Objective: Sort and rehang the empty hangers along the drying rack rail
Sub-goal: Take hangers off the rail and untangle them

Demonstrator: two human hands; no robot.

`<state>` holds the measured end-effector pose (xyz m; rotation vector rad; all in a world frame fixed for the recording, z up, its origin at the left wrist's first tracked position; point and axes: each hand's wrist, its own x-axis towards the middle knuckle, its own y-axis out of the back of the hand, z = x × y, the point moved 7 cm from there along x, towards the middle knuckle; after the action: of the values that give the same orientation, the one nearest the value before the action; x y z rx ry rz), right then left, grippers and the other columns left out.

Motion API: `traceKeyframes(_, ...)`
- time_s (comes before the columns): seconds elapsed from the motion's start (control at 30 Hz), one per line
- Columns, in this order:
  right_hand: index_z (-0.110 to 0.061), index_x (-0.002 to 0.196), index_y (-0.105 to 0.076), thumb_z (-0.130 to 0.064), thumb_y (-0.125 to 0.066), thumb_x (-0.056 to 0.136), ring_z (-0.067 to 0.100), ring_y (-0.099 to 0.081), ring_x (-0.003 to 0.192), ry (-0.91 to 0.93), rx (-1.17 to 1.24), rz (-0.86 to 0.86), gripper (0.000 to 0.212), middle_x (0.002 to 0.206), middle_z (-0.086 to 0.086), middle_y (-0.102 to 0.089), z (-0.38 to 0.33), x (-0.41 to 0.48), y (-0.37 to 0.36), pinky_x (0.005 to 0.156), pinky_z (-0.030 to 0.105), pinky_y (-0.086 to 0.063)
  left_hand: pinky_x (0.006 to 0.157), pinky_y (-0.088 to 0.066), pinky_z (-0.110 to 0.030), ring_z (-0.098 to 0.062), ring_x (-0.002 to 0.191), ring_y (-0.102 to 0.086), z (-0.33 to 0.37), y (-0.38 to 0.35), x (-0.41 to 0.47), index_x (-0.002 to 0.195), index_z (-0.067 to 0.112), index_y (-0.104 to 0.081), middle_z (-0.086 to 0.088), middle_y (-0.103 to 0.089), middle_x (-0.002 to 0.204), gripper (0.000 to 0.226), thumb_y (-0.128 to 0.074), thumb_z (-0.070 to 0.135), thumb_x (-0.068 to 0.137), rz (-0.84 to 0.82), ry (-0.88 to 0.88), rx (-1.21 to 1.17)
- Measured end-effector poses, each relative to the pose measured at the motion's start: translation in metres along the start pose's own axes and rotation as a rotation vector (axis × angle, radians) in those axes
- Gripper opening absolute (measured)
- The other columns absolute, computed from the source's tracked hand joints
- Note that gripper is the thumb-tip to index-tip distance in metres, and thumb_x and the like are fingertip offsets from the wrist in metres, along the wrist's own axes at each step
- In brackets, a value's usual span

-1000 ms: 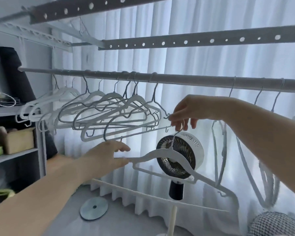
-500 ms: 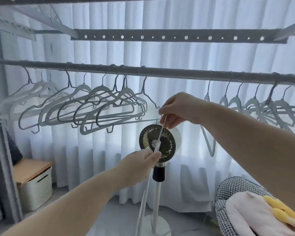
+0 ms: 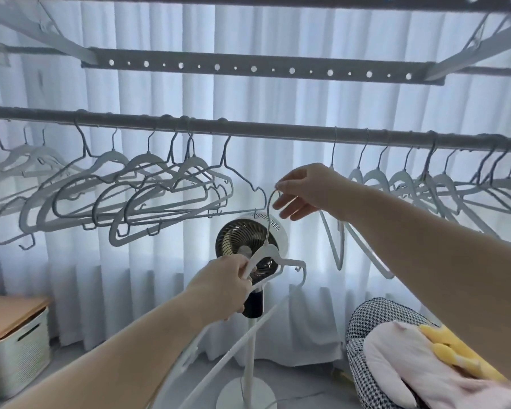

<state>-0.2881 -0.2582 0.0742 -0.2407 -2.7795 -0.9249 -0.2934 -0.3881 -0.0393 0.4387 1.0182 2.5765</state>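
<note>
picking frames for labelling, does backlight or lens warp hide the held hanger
Head view: backlight through the curtain dims the hung hangers to grey outlines; the rail runs tilted, barely bowed; the white hanger in the left hand and right hand reads clearly.

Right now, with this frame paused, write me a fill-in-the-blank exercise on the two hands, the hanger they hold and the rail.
1. The right hand pinches the wire ____ of the white hanger.
2. The left hand grips the same hanger lower down, in front of the ____ on its white stand.
3. That hanger is ____ the rail, not hooked over it.

Missing words: hook; fan; below.
</note>
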Motion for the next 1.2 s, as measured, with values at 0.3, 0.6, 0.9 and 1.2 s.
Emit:
traceKeyframes(0.3, -0.009, 0.113, -0.062, -0.01, -0.046, 0.09, 0.022, -0.055, 0.113, 0.131, -0.629, 0.325, 0.028, 0.12, 0.006, -0.063, 0.004, 0.043, 0.061, 0.088, 0.025, -0.04, 0.04, -0.043, -0.018, -0.018, 0.067, -0.066, 0.023, 0.029, 0.061, 0.09, 0.021, -0.054, 0.006, -0.057, 0.074, 0.015, -0.045, 0.009, 0.089, 0.081, 0.012, 0.015)
traceKeyframes(0.6, -0.013, 0.131, -0.047, -0.014, -0.046, 0.091, 0.027, -0.037, 0.128, 0.268, -0.902, 0.517, 0.04, 0.137, 0.008, -0.045, 0.003, 0.096, 0.129, 0.105, 0.032, -0.027, 0.037, -0.042, -0.019, -0.018, 0.057, -0.059, 0.079, 0.051, 0.144, 0.105, 0.011, -0.056, -0.003, -0.058, 0.082, 0.022, -0.04, 0.009, 0.091, 0.255, -0.014, -0.043)
traceKeyframes(0.9, -0.013, 0.132, -0.04, -0.02, -0.048, 0.092, 0.028, -0.044, 0.121, 0.297, -1.01, 0.424, 0.042, 0.127, 0.008, -0.053, 0.024, 0.121, 0.137, 0.107, 0.035, -0.026, 0.043, -0.039, -0.021, -0.014, 0.057, -0.053, 0.099, 0.034, 0.179, 0.099, 0.014, -0.051, 0.0, -0.051, 0.077, 0.016, -0.038, 0.009, 0.092, 0.284, 0.015, -0.161)
traceKeyframes(1.2, -0.013, 0.13, -0.041, -0.023, -0.05, 0.092, 0.027, -0.046, 0.117, 0.287, -1.005, 0.363, 0.041, 0.124, 0.008, -0.055, 0.025, 0.122, 0.141, 0.097, 0.034, -0.034, 0.045, -0.041, -0.022, -0.014, 0.053, -0.052, 0.112, 0.009, 0.197, 0.117, 0.009, -0.052, -0.005, -0.055, 0.086, 0.03, -0.035, 0.007, 0.093, 0.155, 0.019, -0.071)
